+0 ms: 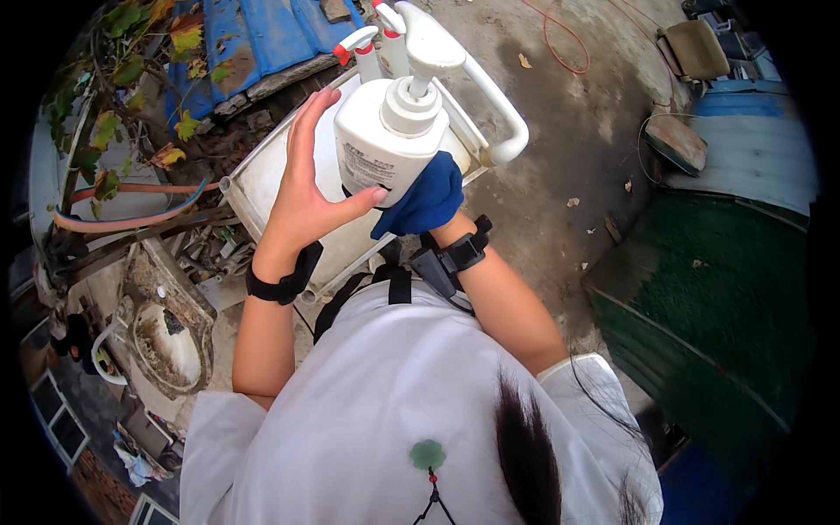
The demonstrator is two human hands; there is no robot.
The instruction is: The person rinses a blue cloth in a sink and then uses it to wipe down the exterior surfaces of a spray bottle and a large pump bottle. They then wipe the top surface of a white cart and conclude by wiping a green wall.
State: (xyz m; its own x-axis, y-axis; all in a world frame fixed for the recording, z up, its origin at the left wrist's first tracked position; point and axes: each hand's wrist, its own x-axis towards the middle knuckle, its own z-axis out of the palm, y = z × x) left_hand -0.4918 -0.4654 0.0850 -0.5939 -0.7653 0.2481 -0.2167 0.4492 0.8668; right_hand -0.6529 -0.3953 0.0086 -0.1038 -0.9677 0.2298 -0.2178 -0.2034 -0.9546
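A large white pump bottle (385, 157) with dark print on its side stands upright in front of me, its long white pump head (430, 44) at the top. My left hand (311, 188) is at its left side, thumb against the lower front and fingers stretched upward along it. At the bottle's lower right my right hand (453, 229) grips a dark blue cloth (429, 197) that touches the bottle; the cloth hides most of those fingers. Behind the bottle is a white cart (276, 179) with a thick curved white handle (503, 118).
White spray bottles with red-trimmed triggers (359, 44) stand at the cart's far end. Left lie a dirty washbasin (166, 346), an orange strap (131, 219) and leafy vines (109, 131). Blue sheeting (262, 48) is beyond. Green sheeting (700, 297) and a board (675, 144) lie to the right.
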